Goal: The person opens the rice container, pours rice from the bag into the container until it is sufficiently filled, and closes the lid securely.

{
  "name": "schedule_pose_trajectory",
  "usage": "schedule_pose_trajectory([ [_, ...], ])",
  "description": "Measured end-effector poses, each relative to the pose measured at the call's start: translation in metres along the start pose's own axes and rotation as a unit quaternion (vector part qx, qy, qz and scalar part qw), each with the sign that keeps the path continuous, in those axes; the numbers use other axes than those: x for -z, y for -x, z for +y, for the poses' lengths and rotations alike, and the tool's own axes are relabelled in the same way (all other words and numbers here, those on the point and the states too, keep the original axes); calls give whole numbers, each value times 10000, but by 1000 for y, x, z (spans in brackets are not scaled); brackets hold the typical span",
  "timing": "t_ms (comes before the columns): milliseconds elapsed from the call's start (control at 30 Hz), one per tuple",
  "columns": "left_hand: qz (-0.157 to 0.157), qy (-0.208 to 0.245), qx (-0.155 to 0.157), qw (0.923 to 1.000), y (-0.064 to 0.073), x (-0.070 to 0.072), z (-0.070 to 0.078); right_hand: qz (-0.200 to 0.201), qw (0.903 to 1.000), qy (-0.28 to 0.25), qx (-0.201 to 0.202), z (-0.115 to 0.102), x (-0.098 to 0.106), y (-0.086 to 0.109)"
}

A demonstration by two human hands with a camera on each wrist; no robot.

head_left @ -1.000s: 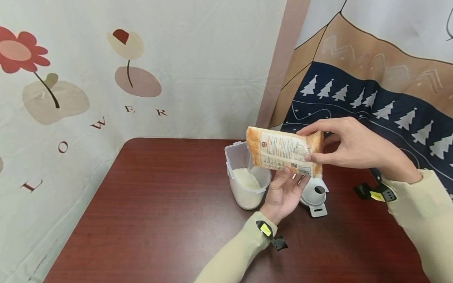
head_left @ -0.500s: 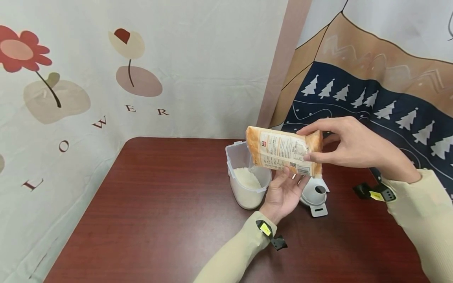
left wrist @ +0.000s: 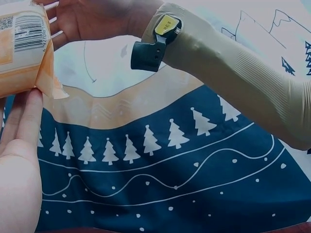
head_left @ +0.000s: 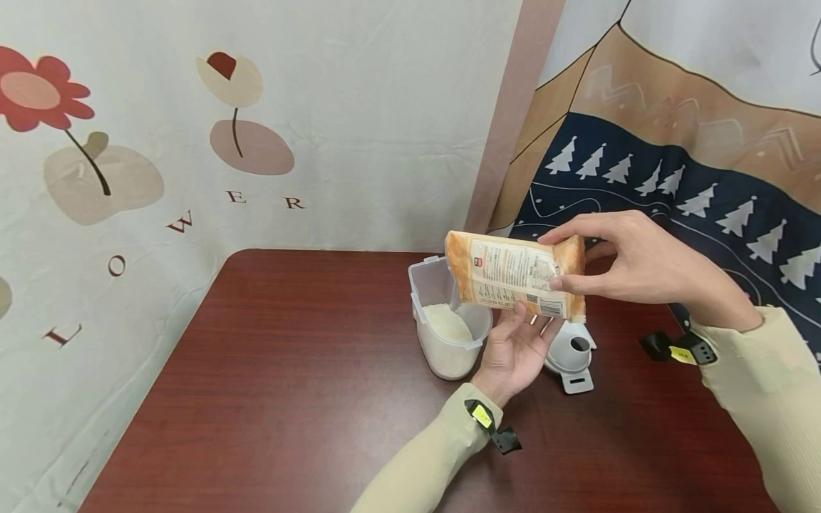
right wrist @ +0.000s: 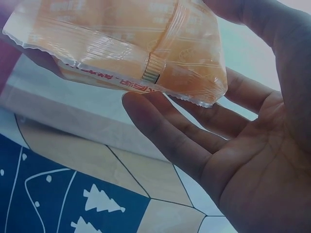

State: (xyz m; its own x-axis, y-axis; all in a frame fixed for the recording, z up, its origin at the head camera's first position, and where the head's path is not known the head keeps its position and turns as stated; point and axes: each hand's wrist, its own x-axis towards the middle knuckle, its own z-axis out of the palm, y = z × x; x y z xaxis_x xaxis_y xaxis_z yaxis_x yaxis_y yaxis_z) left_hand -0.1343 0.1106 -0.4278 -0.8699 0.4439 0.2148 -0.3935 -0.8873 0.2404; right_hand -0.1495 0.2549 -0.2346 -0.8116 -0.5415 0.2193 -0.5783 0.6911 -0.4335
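Observation:
An orange and white printed plastic bag [head_left: 513, 274] is tilted, its left end over the rim of a clear plastic container [head_left: 452, 363]. White grains [head_left: 447, 323] lie inside the container, and a pale streak shows below the bag's end. My right hand [head_left: 648, 263] grips the bag's right end, thumb in front and fingers over the top and behind. From below, my left hand [head_left: 513, 353] holds the bag, thumb at its lower front edge; its other fingertips are hidden behind it. The right wrist view shows the crimped seal of the bag [right wrist: 121, 48] close up.
A grey-white plastic lid [head_left: 571, 353] with a round dark opening lies on the brown table [head_left: 288, 385], right of the container and partly behind my left hand. Printed cloth [head_left: 385, 128] hangs behind the table's back edge.

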Motion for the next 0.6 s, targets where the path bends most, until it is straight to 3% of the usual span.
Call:
schedule_pose_trajectory([
  [600,-4,23,-52,10000,0,-1,2,38,10000,-59,-29,-1,-2,-2],
])
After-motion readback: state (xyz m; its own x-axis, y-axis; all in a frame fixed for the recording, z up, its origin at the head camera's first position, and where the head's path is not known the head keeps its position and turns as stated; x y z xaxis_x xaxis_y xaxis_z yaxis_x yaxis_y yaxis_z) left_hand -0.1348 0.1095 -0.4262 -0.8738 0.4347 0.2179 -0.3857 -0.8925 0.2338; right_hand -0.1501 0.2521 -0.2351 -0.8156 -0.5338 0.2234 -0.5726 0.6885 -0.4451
